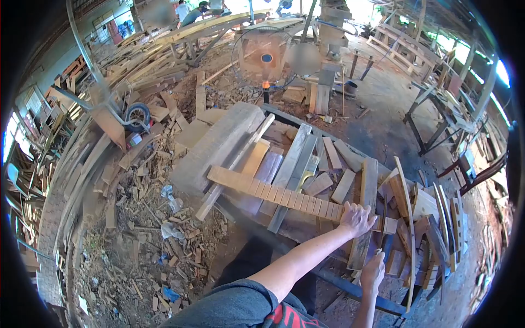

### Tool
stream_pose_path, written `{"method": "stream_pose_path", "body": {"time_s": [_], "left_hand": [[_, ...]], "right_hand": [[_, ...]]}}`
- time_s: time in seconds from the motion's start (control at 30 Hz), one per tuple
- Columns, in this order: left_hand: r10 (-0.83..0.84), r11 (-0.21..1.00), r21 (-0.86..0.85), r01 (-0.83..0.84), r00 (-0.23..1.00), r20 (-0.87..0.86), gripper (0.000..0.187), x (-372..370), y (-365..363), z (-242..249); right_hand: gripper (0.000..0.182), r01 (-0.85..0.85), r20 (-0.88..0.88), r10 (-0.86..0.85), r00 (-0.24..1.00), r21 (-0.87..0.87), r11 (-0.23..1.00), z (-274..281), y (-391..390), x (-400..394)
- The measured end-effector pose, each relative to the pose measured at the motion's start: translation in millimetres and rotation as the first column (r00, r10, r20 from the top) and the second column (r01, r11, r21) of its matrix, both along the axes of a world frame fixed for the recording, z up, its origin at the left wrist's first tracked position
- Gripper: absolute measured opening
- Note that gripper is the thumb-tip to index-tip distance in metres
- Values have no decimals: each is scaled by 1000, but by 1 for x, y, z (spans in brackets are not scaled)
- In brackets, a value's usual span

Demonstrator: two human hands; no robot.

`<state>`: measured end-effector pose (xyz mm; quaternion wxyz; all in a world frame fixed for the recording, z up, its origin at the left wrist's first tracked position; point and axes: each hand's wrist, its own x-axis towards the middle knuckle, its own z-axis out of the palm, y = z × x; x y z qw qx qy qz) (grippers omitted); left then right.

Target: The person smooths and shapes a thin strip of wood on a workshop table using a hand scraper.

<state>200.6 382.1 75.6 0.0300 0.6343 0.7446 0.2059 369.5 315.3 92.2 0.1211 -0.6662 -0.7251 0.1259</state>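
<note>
A long wooden strip [273, 192] with evenly spaced crosswise lines or cuts lies slantwise over several loose boards. My left hand [358, 220] is closed over its near right end. Lower and to the right, my right hand [373, 273] is closed in a pinch, apart from the strip; a small pale tip shows at its fingers, too little to name. Beneath the strip are a grey board [292, 156] and a narrow batten [235, 167]. A thick weathered slab [219, 145] lies at the strip's far left end. Beside my left hand stands a wooden beam [363, 213] lying lengthwise.
A fan [266, 58] stands beyond the bench. Offcuts and scraps [158, 229] cover the ground at left, near a small wheel [137, 114]. Upright slats [443, 224] crowd the right side. Stacked planks [191, 33] and a person [197, 13] are at the back.
</note>
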Motion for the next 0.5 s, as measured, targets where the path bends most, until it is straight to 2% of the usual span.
{"method": "stream_pose_path", "body": {"time_s": [0.07, 0.13, 0.23, 0.33, 0.4, 0.5], "left_hand": [[14, 999, 36, -13, 999, -38, 42, 2, 2, -2], [2, 999, 39, 0, 999, -44, 42, 4, 2, -6], [5, 1000, 14, -5, 1000, 14, 42, 1, 5, -3], [-13, 1000, 4, 13, 999, 36, 41, -1, 0, 5], [0, 999, -33, 1, 999, 46, 41, -2, -2, 7], [-2, 1000, 22, 2, 1000, 25, 44, 1, 1, 1]], "right_hand": [[17, 11, -18, -12, 1000, -5, 1000, 7, 9, -7], [16, -54, -33, 55, 998, 26, 998, 2, 37, -13], [18, -76, -6, 77, 997, 42, 996, -1, 60, -23], [19, -44, -73, 46, 996, 33, 998, 4, 35, -15], [20, -50, -52, 49, 997, -1, 999, 9, 19, -10], [25, -32, -58, 33, 998, 21, 999, 2, 23, -8]]}}
